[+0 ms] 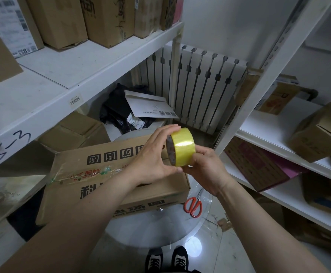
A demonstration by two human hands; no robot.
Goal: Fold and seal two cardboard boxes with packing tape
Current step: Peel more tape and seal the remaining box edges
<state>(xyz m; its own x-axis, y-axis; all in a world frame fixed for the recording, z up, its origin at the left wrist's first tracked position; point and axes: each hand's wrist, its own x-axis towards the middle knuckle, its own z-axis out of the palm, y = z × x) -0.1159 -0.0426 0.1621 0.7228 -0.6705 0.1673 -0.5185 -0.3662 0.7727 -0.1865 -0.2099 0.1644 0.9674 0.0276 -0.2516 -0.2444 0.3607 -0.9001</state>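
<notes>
Two bare hands grip a yellow tape roll above a printed cardboard box: L hand spans it, fingers on top & thumb beneath; R hand holds it from the right, fingers curled round. Box lies on a round table, red-handled scissors just beside its right end. White shelves w/ more cartons flank both sides.

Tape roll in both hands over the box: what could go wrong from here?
1. The left hand and right hand both hold the tape roll, so nothing steadies the cardboard box. It seems to overhang the round table on its left and might tip when pressed.
2. The scissors lie near the table's right edge, beside the box. Sliding the box could knock them off.
</notes>
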